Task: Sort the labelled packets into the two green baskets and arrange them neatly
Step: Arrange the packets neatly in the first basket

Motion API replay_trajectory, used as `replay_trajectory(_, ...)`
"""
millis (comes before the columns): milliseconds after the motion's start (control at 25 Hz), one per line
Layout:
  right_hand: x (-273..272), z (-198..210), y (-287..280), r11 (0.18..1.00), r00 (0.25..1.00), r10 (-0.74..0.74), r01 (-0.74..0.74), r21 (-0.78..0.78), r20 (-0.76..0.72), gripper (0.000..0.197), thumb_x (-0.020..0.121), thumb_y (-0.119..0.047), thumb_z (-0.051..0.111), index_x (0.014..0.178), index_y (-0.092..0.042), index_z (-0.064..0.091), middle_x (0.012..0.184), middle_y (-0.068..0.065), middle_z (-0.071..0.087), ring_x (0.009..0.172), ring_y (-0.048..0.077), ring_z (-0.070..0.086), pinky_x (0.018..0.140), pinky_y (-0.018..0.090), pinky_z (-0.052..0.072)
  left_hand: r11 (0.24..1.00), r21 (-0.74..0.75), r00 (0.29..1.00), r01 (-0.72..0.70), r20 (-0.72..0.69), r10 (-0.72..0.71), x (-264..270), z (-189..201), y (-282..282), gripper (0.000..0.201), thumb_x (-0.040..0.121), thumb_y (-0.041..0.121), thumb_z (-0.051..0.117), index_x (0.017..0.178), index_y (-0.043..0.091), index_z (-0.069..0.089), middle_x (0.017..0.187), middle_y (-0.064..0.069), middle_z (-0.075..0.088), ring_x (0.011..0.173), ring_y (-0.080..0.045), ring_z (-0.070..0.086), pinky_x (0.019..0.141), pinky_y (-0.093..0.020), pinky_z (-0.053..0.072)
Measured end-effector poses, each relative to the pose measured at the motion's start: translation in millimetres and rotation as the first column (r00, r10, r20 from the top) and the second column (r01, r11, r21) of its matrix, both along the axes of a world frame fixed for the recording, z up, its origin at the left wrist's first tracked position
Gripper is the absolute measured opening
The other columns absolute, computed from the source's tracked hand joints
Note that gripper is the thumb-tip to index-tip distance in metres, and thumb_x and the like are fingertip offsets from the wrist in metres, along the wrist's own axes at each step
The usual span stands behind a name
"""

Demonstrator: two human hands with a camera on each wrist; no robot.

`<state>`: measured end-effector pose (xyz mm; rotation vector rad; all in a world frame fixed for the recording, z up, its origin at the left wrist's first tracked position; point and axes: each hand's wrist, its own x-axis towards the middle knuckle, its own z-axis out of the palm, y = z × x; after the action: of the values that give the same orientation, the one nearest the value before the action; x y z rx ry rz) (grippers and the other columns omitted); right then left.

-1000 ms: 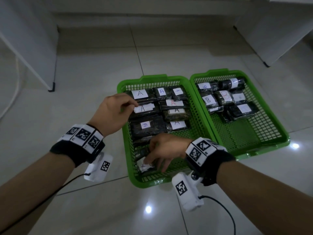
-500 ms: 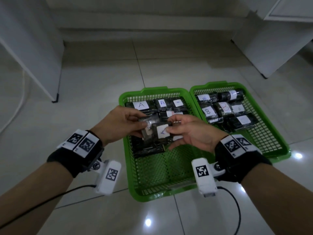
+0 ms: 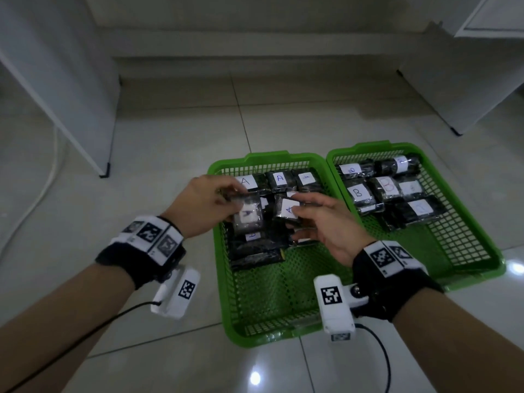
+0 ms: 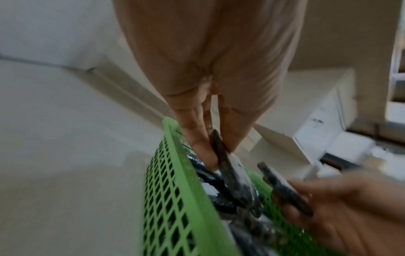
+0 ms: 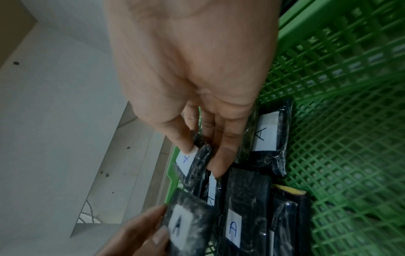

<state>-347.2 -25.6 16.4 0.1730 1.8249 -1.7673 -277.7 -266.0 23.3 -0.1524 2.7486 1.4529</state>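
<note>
Half a second before, both hands met on one packet; now they had drawn apart, each holding its own above the left basket (image 3: 224,282). The left hand (image 3: 204,207) pinched a dark packet (image 3: 248,217) by its upper edge between thumb and fingers (image 4: 198,143), so that the packet hung below the grip. The right hand (image 3: 329,225) pinched a second packet (image 3: 287,211), labelled A, thumb on its label and fingers beneath it. Both packets were raised over the rows of A packets (image 3: 279,180) lying at the basket's far end. B packets (image 3: 358,194) lay in the right basket (image 3: 470,245).
</note>
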Motion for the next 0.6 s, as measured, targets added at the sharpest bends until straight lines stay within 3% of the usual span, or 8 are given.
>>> replay_trajectory(80,1.1,-0.6,1.8,0.999,0.999,-0.021,0.022,-0.029,0.041,0.028,0.094,0.005,0.057,0.117,-0.008,0.068,0.105,0.018,0.069,0.081,0.032,0.071,0.064,0.039,0.062,1.0,0.021,1.0,0.004,-0.026,-0.004,-0.6,0.0,8.2,0.029,0.087,0.005,0.073,0.111,0.021,0.07,0.1,0.001,0.067,0.081,-0.012,0.073,0.073,-0.03,0.062)
replay_trajectory(160,6.6,2.8,3.6,0.997,0.994,-0.007,0.015,-0.073,0.105,0.019,0.093,0.001,0.046,0.097,-0.002,0.064,0.093,0.019,0.064,0.072,0.028,0.064,0.066,0.045,0.061,0.957,0.28,0.997,-0.081,0.005,0.083,-0.3,2.1,12.3,0.037,0.088,-0.005,0.067,0.12,0.014,0.067,0.108,-0.019,0.06,0.092,-0.027,0.073,0.073,-0.034,0.063)
replay_trajectory(280,14.0,5.7,-1.2,0.997,0.993,0.031,-0.022,-0.075,0.117,0.022,0.097,-0.023,0.047,0.086,-0.008,0.059,0.077,0.01,0.059,0.064,0.026,0.059,0.063,0.046,0.057,0.873,0.445,0.98,-0.196,0.109,0.165,1.7,2.2,20.3,0.031,0.09,-0.009,0.062,0.119,0.003,0.061,0.12,-0.031,0.053,0.1,-0.034,0.07,0.074,-0.029,0.062)
replay_trajectory(360,15.9,8.3,-13.8,0.995,0.992,0.095,-0.092,-0.045,0.077,0.035,0.092,-0.043,0.066,0.102,-0.009,0.069,0.082,0.004,0.071,0.072,0.028,0.07,0.066,0.046,0.06,0.846,0.47,0.968,-0.25,0.141,0.207,4.3,0.4,26.3,0.024,0.091,-0.006,0.063,0.114,0.001,0.06,0.114,-0.025,0.059,0.099,-0.032,0.071,0.075,-0.029,0.062)
replay_trajectory(400,16.7,9.1,-22.9,0.996,0.995,0.092,-0.091,-0.021,0.05,0.043,0.085,-0.042,0.077,0.109,-0.007,0.07,0.089,0.005,0.076,0.08,0.029,0.075,0.068,0.044,0.062,0.847,0.467,0.967,-0.255,0.147,0.21,5.6,-0.6,28.0,0.021,0.09,-0.003,0.065,0.111,0.003,0.061,0.109,-0.018,0.064,0.1,-0.03,0.071,0.077,-0.03,0.062)
replay_trajectory(480,19.2,8.1,-39.8,0.999,0.999,-0.019,0.021,0.047,-0.037,0.046,0.071,-0.027,0.092,0.101,-0.004,0.066,0.09,0.007,0.077,0.085,0.028,0.077,0.07,0.043,0.064,0.874,0.432,0.974,-0.222,0.144,0.176,8.2,-2.9,28.5,0.017,0.089,0.007,0.07,0.105,0.007,0.065,0.103,-0.008,0.07,0.096,-0.024,0.072,0.076,-0.028,0.06)
replay_trajectory(520,18.5,5.6,-46.6,0.991,0.992,-0.102,0.107,0.077,-0.077,0.044,0.065,-0.022,0.095,0.093,-0.01,0.063,0.088,0.007,0.076,0.084,0.028,0.076,0.069,0.044,0.064,0.885,0.42,0.978,-0.202,0.135,0.159,9.9,-2.3,28.8,0.013,0.09,0.011,0.071,0.102,0.008,0.066,0.099,-0.006,0.072,0.091,-0.022,0.073,0.072,-0.026,0.06)
replay_trajectory(600,17.2,-4.2,-57.7,0.968,0.969,-0.207,0.223,0.115,-0.132,0.05,0.054,-0.021,0.097,0.089,-0.019,0.061,0.09,0.008,0.076,0.079,0.028,0.076,0.065,0.047,0.064,0.975,0.18,0.991,-0.134,-0.001,0.136,13.1,-6.1,22.5,0.017,0.09,0.026,0.071,0.097,0.011,0.068,0.09,0.0,0.072,0.078,-0.015,0.072,0.067,-0.025,0.059)
